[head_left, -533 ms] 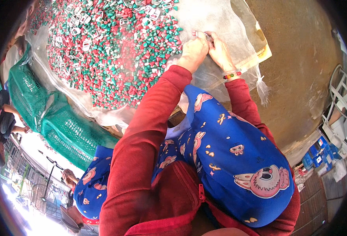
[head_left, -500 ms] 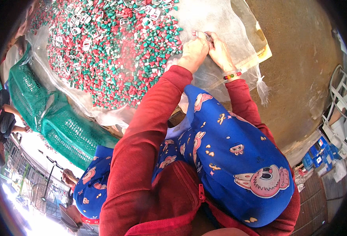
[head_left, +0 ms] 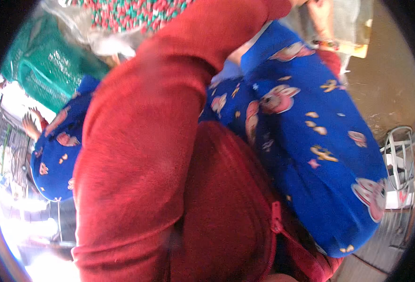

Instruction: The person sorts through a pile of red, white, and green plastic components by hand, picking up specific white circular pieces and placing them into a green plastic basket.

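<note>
At the top edge, only a sliver of my left hand [head_left: 299, 2] shows beyond the red sleeve; its fingers are cut off. Close by, my right hand [head_left: 323, 19] wears a beaded bracelet [head_left: 327, 44]. Its fingers look curled at the picture's edge, blurred, and whatever they hold cannot be made out. Beneath and around my right hand lies pale mesh cloth [head_left: 352, 19]. Farther left, a spread of small red, green and whitish pieces [head_left: 127, 14] is partly covered by my left sleeve.
Green netting over a basket-like form [head_left: 52, 75] stands at the left. Another person's hands [head_left: 31, 123] show below it. Brown wet-looking ground [head_left: 386, 80] stretches to the right, with a white metal-framed object [head_left: 399, 157] at the right rim. Blue printed cloth [head_left: 306, 122] covers my lap.
The view has swung, so my hands now sit at the top edge, mostly cut off. My left sleeve fills more of the picture. The small pale clips among the pieces have left view.
</note>
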Demonstrator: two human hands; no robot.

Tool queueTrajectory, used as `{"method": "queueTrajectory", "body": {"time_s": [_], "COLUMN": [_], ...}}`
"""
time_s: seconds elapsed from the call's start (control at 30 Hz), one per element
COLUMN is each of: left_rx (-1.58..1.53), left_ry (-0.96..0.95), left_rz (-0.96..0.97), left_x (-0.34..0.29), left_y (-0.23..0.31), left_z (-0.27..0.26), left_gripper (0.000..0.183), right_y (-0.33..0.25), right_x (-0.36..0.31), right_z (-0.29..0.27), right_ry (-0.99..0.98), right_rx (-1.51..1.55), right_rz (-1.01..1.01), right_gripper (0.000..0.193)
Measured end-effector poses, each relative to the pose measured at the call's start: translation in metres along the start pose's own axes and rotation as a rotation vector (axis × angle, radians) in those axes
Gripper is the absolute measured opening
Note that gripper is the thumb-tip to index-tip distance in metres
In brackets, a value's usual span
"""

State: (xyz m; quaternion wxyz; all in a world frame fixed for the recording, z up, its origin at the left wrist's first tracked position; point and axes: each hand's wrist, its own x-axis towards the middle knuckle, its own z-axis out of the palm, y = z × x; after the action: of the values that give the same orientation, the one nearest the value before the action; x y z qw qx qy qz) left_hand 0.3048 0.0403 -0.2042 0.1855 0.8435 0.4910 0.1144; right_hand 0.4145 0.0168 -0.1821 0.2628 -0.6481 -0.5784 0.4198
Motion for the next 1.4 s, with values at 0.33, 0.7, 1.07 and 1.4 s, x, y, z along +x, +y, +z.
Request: {"method": "queueTrajectory", "body": {"time_s": [0.33,0.7,1.07,1.4], "left_rx": [-0.297,-0.806,-0.328,-0.965], "left_ry": [0.192,0.248,0.679,0.220], "left_rz": [-0.029,-0.615,-0.268,-0.637], "left_x": [-0.034,-0.152,-0.133,-0.086], "left_y": [-0.009,-0.028,-0.092,-0.064], "left_z": [-0.063,-0.105,-0.178,-0.187], "left_gripper": [0.016,0.028,0.011,0.018], "right_y": [-0.033,-0.336,-0.199,-0.037], "right_x": [-0.008,0.009,0.045,-0.030], "right_z": [-0.012,0.090,-0.026,0.028], "right_ry": [0.093,-0.868,-0.364,0.026], "right_rx": [-0.036,0.396,-0.682,-0.375], "right_rz": [0.028,-0.545,-0.248,0.066], "right_gripper": [0.028,0.055,0.033,0.039]}}
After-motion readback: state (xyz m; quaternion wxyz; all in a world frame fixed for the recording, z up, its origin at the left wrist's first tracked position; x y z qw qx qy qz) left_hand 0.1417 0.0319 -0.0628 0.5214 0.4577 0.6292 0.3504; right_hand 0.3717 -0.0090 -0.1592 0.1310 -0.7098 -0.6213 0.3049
